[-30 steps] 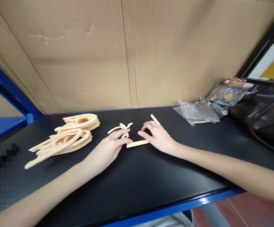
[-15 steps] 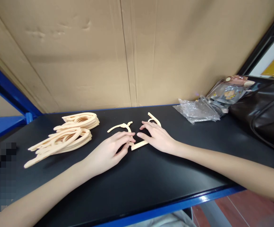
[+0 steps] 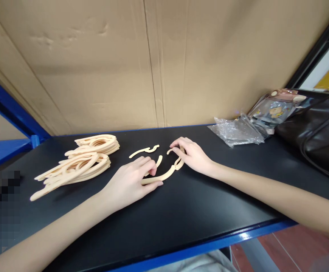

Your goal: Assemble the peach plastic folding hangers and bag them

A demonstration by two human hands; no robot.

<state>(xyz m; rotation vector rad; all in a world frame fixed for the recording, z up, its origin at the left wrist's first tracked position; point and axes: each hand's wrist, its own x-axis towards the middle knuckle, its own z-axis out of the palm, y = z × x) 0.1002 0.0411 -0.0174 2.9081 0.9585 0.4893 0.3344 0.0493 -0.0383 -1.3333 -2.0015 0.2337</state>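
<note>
Cream plastic pieces shaped like folding hanger parts lie on the black tabletop [image 3: 164,226]. My left hand [image 3: 134,176] has its thumb and fingers around the left end of a curved cream piece [image 3: 168,174]. The right end of that piece meets a part under my right hand [image 3: 191,153], whose fingers and thumb pinch its upper section. Another short curved end [image 3: 159,161] sticks out beyond my left fingers. A separate thin cream hook piece [image 3: 144,151] lies just behind my left hand, touched by neither hand.
Two stacks of cream hangers, one behind [image 3: 96,143] and one in front [image 3: 76,170], sit at the left. Crumpled clear plastic bags [image 3: 238,132] and a dark leather bag [image 3: 320,128] are at the right. Cardboard [image 3: 110,75] stands behind the table.
The cream piece between my hands has turned, its long arm now reaching into my left hand. My left fingers have curled round it, and my right hand has shifted slightly back.
</note>
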